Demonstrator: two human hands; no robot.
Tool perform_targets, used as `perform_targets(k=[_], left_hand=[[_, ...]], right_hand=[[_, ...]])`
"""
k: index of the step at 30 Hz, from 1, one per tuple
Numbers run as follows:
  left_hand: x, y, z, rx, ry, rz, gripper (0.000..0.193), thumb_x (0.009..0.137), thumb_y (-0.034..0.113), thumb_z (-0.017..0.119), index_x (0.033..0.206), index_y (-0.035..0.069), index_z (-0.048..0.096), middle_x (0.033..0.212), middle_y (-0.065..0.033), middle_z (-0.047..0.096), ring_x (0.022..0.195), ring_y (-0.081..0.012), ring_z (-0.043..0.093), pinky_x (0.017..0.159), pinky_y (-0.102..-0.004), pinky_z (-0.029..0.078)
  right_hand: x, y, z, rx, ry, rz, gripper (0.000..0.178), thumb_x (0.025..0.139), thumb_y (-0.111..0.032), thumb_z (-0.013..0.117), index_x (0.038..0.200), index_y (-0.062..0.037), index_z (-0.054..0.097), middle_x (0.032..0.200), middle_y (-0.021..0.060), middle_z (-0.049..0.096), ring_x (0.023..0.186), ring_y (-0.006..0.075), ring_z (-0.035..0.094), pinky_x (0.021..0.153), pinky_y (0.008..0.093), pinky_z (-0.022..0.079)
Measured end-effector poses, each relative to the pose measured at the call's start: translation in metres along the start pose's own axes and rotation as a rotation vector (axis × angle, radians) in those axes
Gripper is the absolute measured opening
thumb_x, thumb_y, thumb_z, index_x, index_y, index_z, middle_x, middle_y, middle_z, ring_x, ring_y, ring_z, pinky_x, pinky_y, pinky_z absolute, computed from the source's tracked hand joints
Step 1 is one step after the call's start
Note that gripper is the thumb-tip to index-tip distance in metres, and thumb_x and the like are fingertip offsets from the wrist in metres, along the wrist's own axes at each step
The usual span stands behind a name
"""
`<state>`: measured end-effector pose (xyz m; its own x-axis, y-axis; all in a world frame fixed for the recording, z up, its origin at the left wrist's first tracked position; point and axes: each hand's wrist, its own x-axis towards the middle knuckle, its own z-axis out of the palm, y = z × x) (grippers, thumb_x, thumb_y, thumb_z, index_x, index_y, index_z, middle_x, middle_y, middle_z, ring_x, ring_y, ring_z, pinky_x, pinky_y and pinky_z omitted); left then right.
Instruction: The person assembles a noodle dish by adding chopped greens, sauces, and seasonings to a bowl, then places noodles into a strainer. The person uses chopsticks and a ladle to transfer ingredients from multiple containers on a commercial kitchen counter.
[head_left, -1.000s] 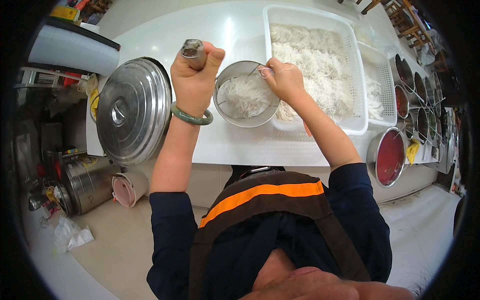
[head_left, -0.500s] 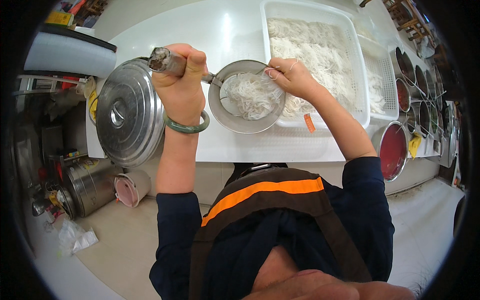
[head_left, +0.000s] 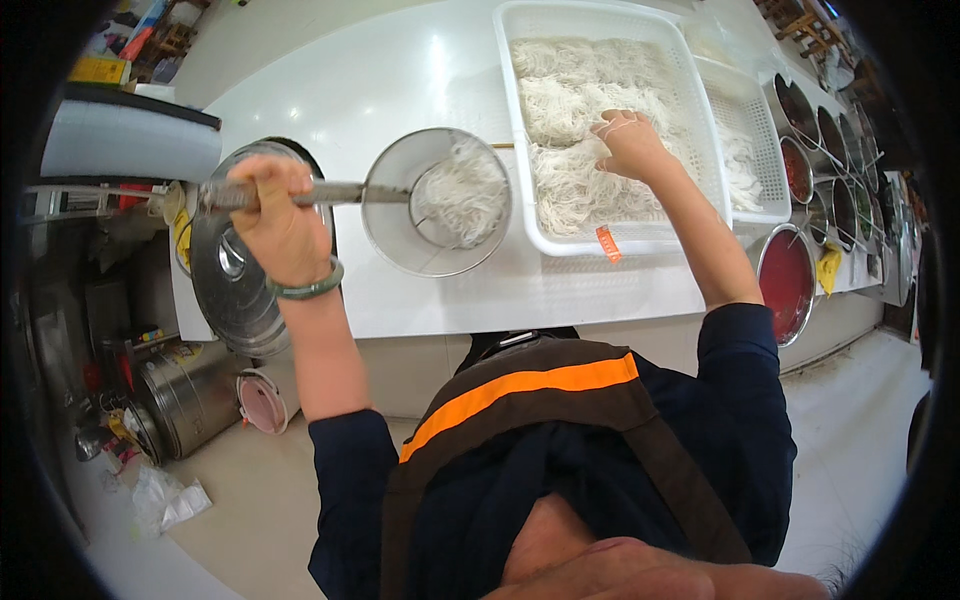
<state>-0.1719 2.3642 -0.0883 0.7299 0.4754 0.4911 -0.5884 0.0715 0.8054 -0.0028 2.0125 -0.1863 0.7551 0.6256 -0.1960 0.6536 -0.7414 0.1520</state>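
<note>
My left hand (head_left: 275, 215) is closed around the long handle of a deep metal noodle strainer (head_left: 385, 235). A clump of white rice noodles (head_left: 462, 195) lies inside the strainer, toward its right side. A green bangle (head_left: 306, 284) circles my left wrist. To the right, my right hand (head_left: 637, 147) is over a white plastic crate (head_left: 512, 110), fingers apart, at the surface of the pale noodles (head_left: 575, 185) heaped in it. Whether its fingertips touch those noodles is hard to make out.
A round steel lid (head_left: 225, 270) lies at the left of the white table (head_left: 420, 305). Beyond the crate stands a second white crate (head_left: 780, 150) with noodles. Several steel pots and a bowl of red contents (head_left: 787, 285) line the right. A pink bucket (head_left: 262, 400) stands on the floor.
My left hand has moved left and slightly down with the strainer, its handle now lying more level. My right hand has left the strainer's rim and moved right, over the noodle crate.
</note>
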Motion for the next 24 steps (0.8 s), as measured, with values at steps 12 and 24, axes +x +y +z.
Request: perform_targets(k=[12,24], left_hand=[[-0.062,-0.011,-0.023,0.138,0.317,-0.158,0.008,0.092,0.008,0.053,0.084,0.005,0.050,0.067,-0.0031,0.047,0.061,-0.0111,0.045,0.058,-0.0266,0.039],[-0.102,-0.031,-0.040,0.107,0.177,-0.233,0.007,0.093,0.015,0.055,0.091,0.008,0.053,0.069,-0.0013,0.049,0.065,-0.0106,0.047,0.062,-0.0252,0.041]], right_hand=[[-0.020,-0.002,-0.079,1.032,0.177,0.037,0.051,0.070,-0.018,0.076,0.117,-0.0092,0.057,0.113,0.0093,0.061,0.093,0.0212,0.062,0.081,0.0340,0.048],[-0.010,-0.059,0.011,0.087,-0.104,0.035,0.055,0.073,-0.004,0.062,0.125,-0.0180,0.052,0.116,0.0112,0.058,0.113,0.0211,0.053,0.095,0.0398,0.040]])
